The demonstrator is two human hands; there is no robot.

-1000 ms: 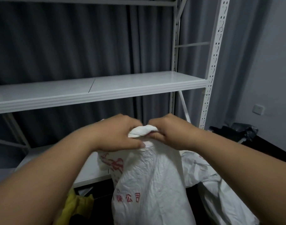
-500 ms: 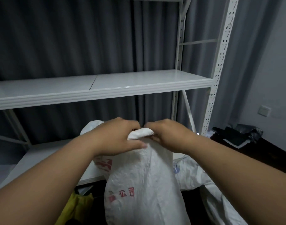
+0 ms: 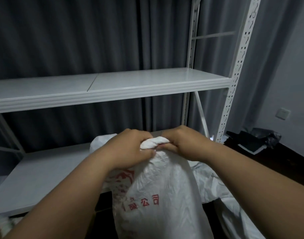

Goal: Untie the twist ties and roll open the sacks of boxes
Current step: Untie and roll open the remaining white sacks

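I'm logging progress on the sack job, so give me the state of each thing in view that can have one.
white sack: upright, neck bunched shut, not yet rolled open
twist tie: not visible
left hand: grips the sack's bunched neck
right hand: grips the neck from the other side
second white sack: slumped and crumpled behind; mouth not visible
shelf: bare where it shows

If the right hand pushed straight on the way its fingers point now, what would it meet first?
The right hand points leftward across the bunched sack neck it grips, so it would likely meet the left hand first, gripping the same neck from the other side. Depth between them is unclear.
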